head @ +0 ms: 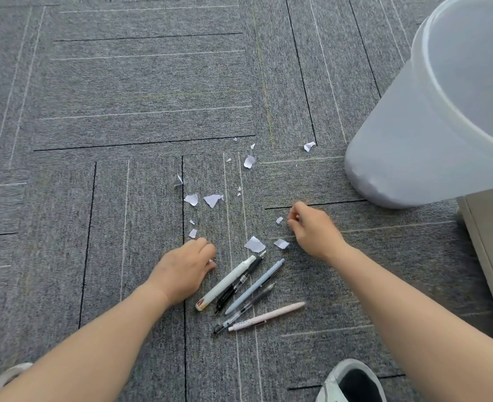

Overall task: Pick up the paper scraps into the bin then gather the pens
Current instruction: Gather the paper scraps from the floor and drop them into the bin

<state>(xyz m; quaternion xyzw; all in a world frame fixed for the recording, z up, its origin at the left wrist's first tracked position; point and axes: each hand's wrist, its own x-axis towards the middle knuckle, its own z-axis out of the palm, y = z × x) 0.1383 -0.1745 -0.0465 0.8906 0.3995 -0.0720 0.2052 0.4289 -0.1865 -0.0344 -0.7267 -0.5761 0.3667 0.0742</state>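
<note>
Here, two shoe tips, one grey shoe (352, 382) clearest, edge the grey carpet (123, 91). Five pens (246, 288) lie fanned between two bare forearms. The left hand (181, 271) curls loosely beside them, a white fleck at its fingertips; whether it grips is unclear. The right hand (312, 227) pinches shut, contents hidden. About fifteen paper scraps (254, 244) lie scattered just beyond. The translucent bin (407, 126) stands far right.
</note>
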